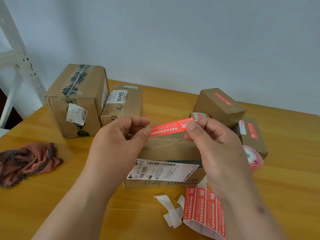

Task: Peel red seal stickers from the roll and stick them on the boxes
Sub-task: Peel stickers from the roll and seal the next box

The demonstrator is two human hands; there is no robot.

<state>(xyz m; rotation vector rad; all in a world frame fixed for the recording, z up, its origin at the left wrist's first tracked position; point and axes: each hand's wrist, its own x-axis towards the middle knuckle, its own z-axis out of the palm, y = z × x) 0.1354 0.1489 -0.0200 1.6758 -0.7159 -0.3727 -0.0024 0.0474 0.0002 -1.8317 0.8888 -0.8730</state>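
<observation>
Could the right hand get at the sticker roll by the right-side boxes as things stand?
Probably not straight away: the right hand and left hand both pinch a peeled red sticker. The roll lies uncovered just right of that wrist, so the path itself looks free.

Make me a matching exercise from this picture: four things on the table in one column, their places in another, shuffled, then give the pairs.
Things
1. red seal sticker
2. sticker roll
3. pink knitted cloth
4. strip of unpeeled stickers

Places
A. far left of the table
B. pinched between the left hand and right hand, above the box with the shipping label
C. near table edge, under the right forearm
D. right of the right hand, beside a sealed box

Pairs: 1-B, 2-D, 3-A, 4-C
</observation>
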